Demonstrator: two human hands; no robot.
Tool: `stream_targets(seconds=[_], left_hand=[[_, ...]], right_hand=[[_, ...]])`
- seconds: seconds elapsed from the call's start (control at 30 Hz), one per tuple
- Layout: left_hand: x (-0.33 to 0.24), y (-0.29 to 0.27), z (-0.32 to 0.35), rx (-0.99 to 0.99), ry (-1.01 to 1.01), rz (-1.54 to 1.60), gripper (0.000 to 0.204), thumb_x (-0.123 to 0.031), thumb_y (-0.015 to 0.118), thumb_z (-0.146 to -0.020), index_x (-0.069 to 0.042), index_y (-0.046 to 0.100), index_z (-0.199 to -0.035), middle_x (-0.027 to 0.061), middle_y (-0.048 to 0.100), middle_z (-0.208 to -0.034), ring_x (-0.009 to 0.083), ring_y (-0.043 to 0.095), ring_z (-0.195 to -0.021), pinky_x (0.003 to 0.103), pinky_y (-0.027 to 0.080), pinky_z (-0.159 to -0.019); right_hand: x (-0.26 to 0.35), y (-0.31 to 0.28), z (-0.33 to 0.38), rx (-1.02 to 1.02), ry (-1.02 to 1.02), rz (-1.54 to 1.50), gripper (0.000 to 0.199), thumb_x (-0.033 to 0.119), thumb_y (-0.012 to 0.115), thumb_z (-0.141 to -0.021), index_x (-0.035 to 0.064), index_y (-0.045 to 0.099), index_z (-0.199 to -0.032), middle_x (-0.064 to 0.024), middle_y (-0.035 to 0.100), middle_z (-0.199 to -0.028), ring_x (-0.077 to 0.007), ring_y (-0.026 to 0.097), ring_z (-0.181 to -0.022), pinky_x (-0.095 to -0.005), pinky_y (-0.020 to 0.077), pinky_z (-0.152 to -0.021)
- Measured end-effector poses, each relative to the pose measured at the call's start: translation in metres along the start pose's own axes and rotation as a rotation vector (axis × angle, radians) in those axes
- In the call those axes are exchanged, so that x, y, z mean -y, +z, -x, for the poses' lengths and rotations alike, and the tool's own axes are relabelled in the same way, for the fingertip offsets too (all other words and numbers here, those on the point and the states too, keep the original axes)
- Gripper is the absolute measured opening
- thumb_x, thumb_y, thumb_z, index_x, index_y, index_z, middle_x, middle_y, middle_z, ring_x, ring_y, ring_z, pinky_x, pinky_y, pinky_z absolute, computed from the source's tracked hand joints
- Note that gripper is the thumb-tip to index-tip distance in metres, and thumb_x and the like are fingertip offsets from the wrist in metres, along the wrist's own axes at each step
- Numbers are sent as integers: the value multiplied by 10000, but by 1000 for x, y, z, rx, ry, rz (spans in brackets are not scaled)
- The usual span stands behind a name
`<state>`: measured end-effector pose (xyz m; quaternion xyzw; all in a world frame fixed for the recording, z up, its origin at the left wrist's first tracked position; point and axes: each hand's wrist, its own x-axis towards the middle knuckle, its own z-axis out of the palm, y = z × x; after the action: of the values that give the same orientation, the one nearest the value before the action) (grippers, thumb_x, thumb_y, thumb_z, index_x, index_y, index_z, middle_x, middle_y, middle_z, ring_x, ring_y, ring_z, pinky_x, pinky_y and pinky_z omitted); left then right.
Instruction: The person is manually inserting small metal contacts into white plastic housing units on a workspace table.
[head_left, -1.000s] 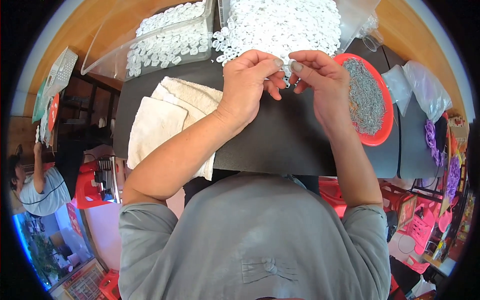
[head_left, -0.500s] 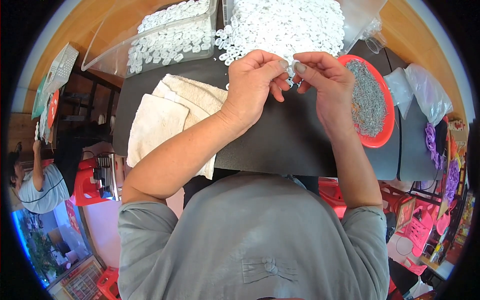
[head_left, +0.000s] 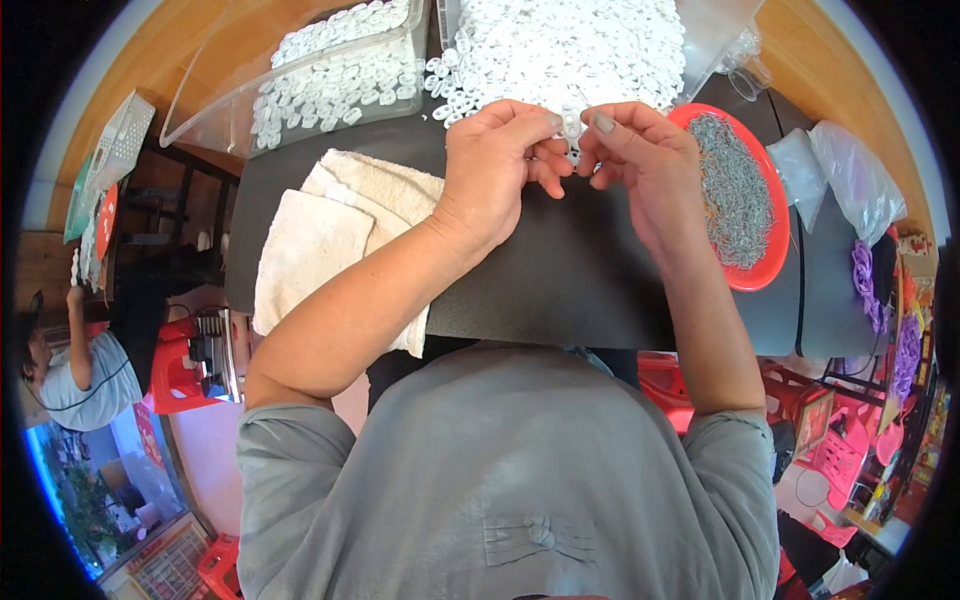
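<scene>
My left hand (head_left: 505,155) is raised over the far part of the dark table, thumb and fingers pinched together. A small oval white plastic piece (head_left: 572,122) with holes shows at its fingertips, partly against the pile behind. Close by on the right, my right hand (head_left: 640,155) has its thumb bent against its fingers; whatever lies between them is too small to make out. Just beyond both hands spreads a large heap of similar white plastic pieces (head_left: 570,50). Beside my right hand stands a red oval tray (head_left: 768,272) filled with thin grey metal pieces (head_left: 737,195), like small screws or nails.
A clear plastic bin (head_left: 420,75) with more white pieces stands far left. Folded cream towels (head_left: 315,240) lie near my left forearm. Clear plastic bags (head_left: 855,170) and purple strips (head_left: 865,285) are at the right. Another person (head_left: 95,365) is off to the left.
My hands have drawn slightly apart; the white piece between the fingertips has shifted a little left and away from the right thumb. The view has moved slightly.
</scene>
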<state>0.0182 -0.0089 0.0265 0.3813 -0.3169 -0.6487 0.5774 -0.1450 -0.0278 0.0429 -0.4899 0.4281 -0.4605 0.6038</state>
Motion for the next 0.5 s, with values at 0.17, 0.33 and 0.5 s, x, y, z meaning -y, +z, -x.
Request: stream_targets(seconds=[0.17, 0.33, 0.5], left_hand=[[1, 1, 0, 63, 11, -7, 137, -81, 609, -895, 46, 608, -948, 118, 633, -809, 195, 623, -685, 307, 498, -537], [-5, 4, 3, 162, 40, -59, 194, -53, 620, -892, 57, 616, -1051, 121, 646, -850, 179, 629, -707, 288, 506, -551], [-7, -5, 0, 391, 146, -159, 310, -6, 686, -837, 53, 611, -1132, 122, 660, -891, 159, 636, -727, 254, 503, -547]], right_hand=[[-1, -1, 1, 40, 10, 63, 178, 162, 626, -924, -5, 652, -979, -47, 656, -808, -117, 612, -691, -232, 452, -584], [6, -11, -2, 74, -6, 83, 161, 162, 611, -931, 6, 645, -946, -36, 648, -775, -110, 614, -688, -226, 455, -583], [22, -22, 1, 304, 91, 100, 172, 170, 619, -916, 0, 634, -902, -48, 633, -742, -129, 621, -627, -220, 452, -534]])
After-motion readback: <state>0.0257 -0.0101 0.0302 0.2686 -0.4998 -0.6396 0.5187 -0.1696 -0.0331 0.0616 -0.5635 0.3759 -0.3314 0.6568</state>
